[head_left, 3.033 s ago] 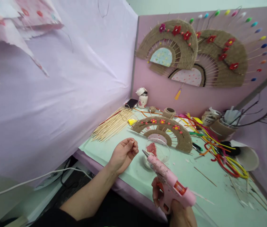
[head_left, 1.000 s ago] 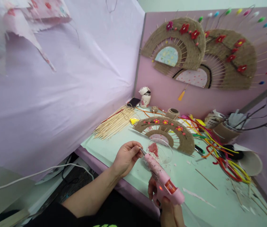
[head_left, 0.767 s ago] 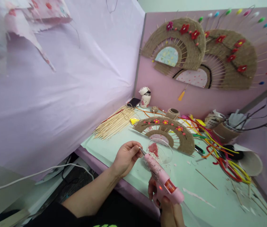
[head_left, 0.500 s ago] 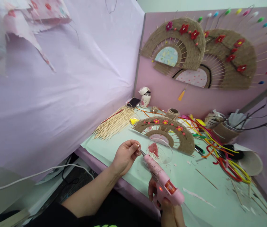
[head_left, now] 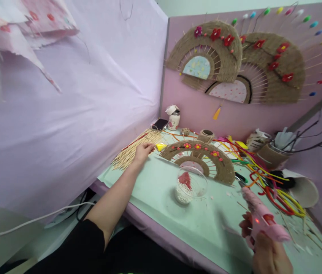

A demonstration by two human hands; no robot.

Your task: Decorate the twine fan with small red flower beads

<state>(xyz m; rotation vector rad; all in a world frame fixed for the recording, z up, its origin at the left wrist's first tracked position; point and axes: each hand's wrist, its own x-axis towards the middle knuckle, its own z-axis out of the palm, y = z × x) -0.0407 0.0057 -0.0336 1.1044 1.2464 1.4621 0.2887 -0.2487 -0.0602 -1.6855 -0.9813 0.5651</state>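
Observation:
My left hand (head_left: 142, 153) reaches over the table to the left end of a twine-wrapped fan (head_left: 226, 169) with small red and pink flowers. Its fingertips are pinched together beside a yellow piece (head_left: 161, 146); whatever they hold is too small to make out. In my right hand (head_left: 270, 253) is a pink hot glue gun (head_left: 263, 217), its light glowing, nozzle pointing away over the right side of the table. Between the hands stands a clear plastic cup (head_left: 197, 192) containing white beads (head_left: 183, 196) and something red.
Bamboo skewers (head_left: 125, 154) lie at the left. Colourful pipe cleaners (head_left: 287, 199), a white paper cone (head_left: 305, 194) and a container (head_left: 272, 156) with branches crowd the right. A twine roll (head_left: 206, 135), phone (head_left: 160, 124) and jar (head_left: 173, 120) are at the back.
My left hand, which pinched a white bead at the glue gun's tip, has moved away to the fan's left end. My right hand has carried the glue gun to the right.

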